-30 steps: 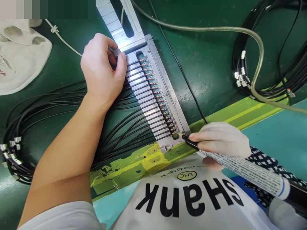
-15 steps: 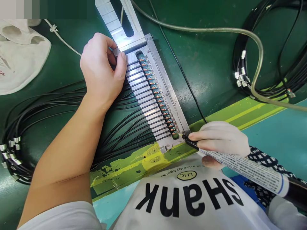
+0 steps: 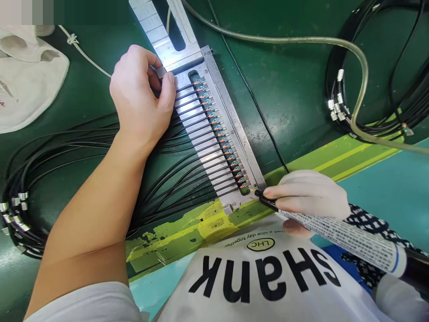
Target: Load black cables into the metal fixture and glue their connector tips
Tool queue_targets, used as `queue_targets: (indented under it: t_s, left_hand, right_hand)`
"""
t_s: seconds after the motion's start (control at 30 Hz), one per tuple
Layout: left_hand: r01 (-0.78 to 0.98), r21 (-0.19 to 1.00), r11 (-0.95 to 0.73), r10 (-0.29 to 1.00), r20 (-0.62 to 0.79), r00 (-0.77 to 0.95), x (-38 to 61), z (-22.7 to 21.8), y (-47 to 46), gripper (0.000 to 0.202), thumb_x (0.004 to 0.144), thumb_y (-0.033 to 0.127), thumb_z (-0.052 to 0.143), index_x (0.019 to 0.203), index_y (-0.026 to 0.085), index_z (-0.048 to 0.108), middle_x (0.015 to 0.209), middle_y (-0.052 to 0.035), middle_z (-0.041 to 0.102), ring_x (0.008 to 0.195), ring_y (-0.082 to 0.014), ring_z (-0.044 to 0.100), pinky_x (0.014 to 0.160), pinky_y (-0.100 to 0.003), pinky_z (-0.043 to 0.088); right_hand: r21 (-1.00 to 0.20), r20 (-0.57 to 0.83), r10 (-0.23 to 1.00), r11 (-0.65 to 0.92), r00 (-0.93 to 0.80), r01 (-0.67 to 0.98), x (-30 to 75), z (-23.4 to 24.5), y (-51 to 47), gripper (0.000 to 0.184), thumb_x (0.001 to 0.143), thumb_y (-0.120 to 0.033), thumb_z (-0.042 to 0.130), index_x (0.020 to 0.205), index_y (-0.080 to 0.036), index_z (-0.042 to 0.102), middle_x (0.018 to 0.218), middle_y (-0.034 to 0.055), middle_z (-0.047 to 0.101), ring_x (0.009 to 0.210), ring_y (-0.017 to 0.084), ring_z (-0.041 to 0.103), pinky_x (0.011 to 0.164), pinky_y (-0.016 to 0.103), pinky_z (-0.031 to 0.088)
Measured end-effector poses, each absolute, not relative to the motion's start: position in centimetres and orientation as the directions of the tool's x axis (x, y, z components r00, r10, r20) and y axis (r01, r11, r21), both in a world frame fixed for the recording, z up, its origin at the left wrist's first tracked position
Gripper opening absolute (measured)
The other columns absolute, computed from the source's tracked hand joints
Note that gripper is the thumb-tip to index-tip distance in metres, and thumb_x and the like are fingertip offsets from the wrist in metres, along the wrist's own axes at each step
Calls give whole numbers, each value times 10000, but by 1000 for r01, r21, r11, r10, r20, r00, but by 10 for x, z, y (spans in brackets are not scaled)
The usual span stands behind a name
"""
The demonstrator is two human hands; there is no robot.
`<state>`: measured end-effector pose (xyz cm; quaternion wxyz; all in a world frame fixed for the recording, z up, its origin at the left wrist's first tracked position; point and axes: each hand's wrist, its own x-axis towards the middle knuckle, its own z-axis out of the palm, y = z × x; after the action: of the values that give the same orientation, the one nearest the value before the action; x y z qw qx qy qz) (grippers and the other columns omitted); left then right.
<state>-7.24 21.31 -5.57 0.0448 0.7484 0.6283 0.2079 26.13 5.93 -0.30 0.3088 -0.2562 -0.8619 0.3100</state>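
Observation:
My left hand [image 3: 142, 94] is closed on the left edge of a metal fixture [image 3: 208, 154], close to its raised, slotted lid [image 3: 187, 44]. A row of small circuit boards [image 3: 219, 134] with orange-tipped wires sits in the fixture's slot, each joined to a black cable [image 3: 201, 118] coming in from the left. At the fixture's near end, my right hand [image 3: 308, 197] holds a marker pen [image 3: 342, 232] with a white printed barrel. The pen's tip lies beside the lowest board; whether it touches the metal is unclear.
Coiled black cables [image 3: 23, 188] with silvery ends lie at the left, and another coil [image 3: 335, 80] at the right. A clear hose [image 3: 284, 41] crosses the green table. White cloth [image 3: 33, 85] lies at the upper left. Yellow-green tape [image 3: 181, 232] runs along the near table edge.

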Motion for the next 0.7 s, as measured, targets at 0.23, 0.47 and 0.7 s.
queue_targets:
  t_s: [0.23, 0.47, 0.7]
  left_hand:
    - [918, 346, -193, 966, 229, 117, -73, -55, 213, 206, 921, 250, 541, 1118, 191, 537, 854, -12, 466, 817, -179, 520, 943, -399, 450]
    - [910, 372, -182, 963, 256, 88, -72, -56, 212, 200, 904, 231, 563, 1104, 231, 563, 846, -17, 506, 777, -179, 492, 915, -360, 439]
    - [912, 361, -195, 960, 259, 103, -72, -55, 211, 195, 902, 219, 562, 1097, 223, 558, 855, -17, 501, 792, -180, 498, 907, -357, 437]
  right_hand:
    - [-726, 413, 651, 657, -636, 201, 259, -4, 61, 221, 980, -360, 542, 1005, -167, 645, 1015, 134, 767, 788, 196, 717, 692, 340, 587]
    - [-715, 383, 637, 663, -669, 222, 260, -4, 65, 158, 934, -312, 597, 1005, -177, 637, 1016, 127, 769, 750, 183, 711, 667, 326, 576]
    - [-714, 397, 654, 661, -644, 231, 259, -5, 66, 138, 916, -288, 605, 986, -175, 641, 999, 127, 773, 757, 183, 713, 670, 322, 576]
